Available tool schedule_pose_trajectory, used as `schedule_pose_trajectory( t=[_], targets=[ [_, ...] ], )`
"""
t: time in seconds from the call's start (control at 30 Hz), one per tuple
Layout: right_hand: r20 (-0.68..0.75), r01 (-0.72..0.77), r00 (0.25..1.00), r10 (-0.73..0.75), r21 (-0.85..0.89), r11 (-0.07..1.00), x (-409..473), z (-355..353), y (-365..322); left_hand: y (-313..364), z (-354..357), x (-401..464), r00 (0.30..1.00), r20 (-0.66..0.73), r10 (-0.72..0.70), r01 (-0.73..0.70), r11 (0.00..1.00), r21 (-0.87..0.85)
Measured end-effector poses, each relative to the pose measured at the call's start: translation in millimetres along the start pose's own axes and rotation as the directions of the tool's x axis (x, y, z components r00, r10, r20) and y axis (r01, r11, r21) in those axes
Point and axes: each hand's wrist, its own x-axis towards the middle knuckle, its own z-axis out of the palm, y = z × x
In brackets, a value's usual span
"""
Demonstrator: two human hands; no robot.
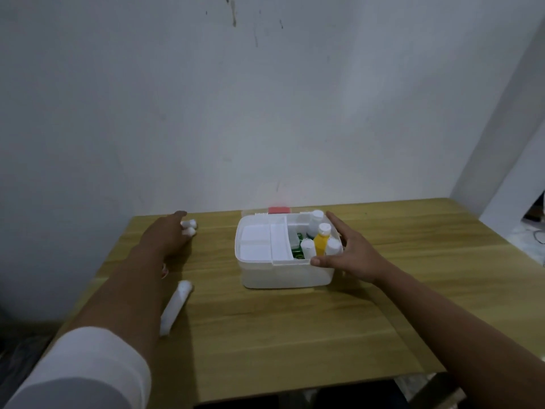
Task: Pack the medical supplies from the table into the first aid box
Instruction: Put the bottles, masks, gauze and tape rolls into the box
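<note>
A white first aid box stands open on the wooden table, with a red part at its back. A white tray covers its left half. Its right half holds a yellow bottle, several white bottles and something green. My right hand grips the box's right rim, thumb on the front edge. My left hand lies far left on the table, fingers over two small white rolls. Whether it grips them I cannot tell. A long white tube lies on the table beside my left forearm.
The wooden table runs to a white wall at the back. Its front edge is near the bottom of the view and its left edge is under my left arm. A white ledge rises at the far right.
</note>
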Motion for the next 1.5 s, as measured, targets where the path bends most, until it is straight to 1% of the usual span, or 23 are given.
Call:
schedule_pose_trajectory(
  t=[0.1, 0.13, 0.2, 0.27, 0.33, 0.4, 0.47, 0.57, 0.7, 0.77, 0.93, 1.07, 1.2, 1.3, 1.37, 1.5],
  targets=[
    [0.008, 0.005, 1.0, -0.005, -0.011, 1.0, 0, -1, -2, -2, -1, 4, 0.999, -0.039, 0.023, -0.023, 1.0, -0.016],
    [0.008, 0.006, 1.0, -0.006, -0.015, 1.0, 0, -1, -1, -1, -2, 4, 0.998, -0.061, 0.031, -0.029, 0.999, 0.021],
    [0.003, 0.015, 1.0, -0.015, -0.013, 1.0, 1, -1, -1, -1, -2, 4, 0.995, -0.096, 0.04, -0.025, 0.988, 0.15],
    [-0.003, 0.02, 1.0, -0.02, -0.002, 1.0, 1, -1, 0, -3, -1, 7, 0.995, -0.092, 0.039, -0.022, 0.984, 0.177],
    [-0.008, 0.021, 1.0, -0.021, 0.012, 1.0, 2, 0, 1, -8, -1, 13, 0.997, -0.046, 0.064, -0.059, 0.993, 0.106],
    [-0.009, 0.018, 1.0, -0.018, 0.019, 1.0, 2, 0, 1, -12, -2, 17, 0.997, 0.029, 0.071, -0.07, 0.997, -0.019],
    [-0.012, 0.019, 1.0, -0.019, 0.019, 1.0, 3, 0, 3, -12, -3, 19, 0.996, 0.054, 0.069, -0.065, 0.996, -0.064],
    [-0.016, 0.015, 1.0, -0.015, 0.017, 1.0, 5, 0, 6, -6, -3, 16, 0.997, 0.024, 0.078, -0.077, 0.995, -0.059],
    [-0.026, 0.015, 1.0, -0.015, 0.012, 1.0, 5, 0, 6, 16, -2, 0, 0.998, -0.051, 0.039, -0.049, 0.976, -0.214],
    [-0.025, 0.015, 1.0, -0.014, 0.015, 1.0, 4, 0, 5, 32, -10, -5, 0.996, -0.063, 0.065, -0.078, 0.969, -0.233],
    [-0.028, 0.003, 1.0, -0.003, 0.025, 1.0, -1, 1, -1, 89, -48, -16, 0.976, -0.105, 0.192, -0.21, 0.954, -0.213],
    [-0.037, -0.011, 0.999, 0.012, 0.037, 0.999, -2, 2, -1, 139, -53, -32, 0.955, -0.018, 0.296, -0.294, 0.937, -0.189],
    [-0.029, -0.004, 1.0, 0.005, 0.037, 0.999, -3, 1, -2, 160, -30, -42, 0.955, 0.075, 0.287, -0.285, 0.958, -0.037],
    [-0.031, 0.002, 1.0, -0.001, 0.03, 1.0, -1, 0, 1, 160, -17, -44, 0.951, 0.059, 0.304, -0.309, 0.945, 0.107],
    [-0.034, 0.012, 0.999, -0.011, 0.027, 1.0, 0, 0, 3, 159, -15, -44, 0.95, 0.044, 0.31, -0.313, 0.943, 0.108],
    [-0.038, 0.025, 0.999, -0.025, 0.02, 0.999, 3, -1, 8, 158, -22, -50, 0.958, 0.012, 0.288, -0.288, 0.958, -0.004]
  ],
)
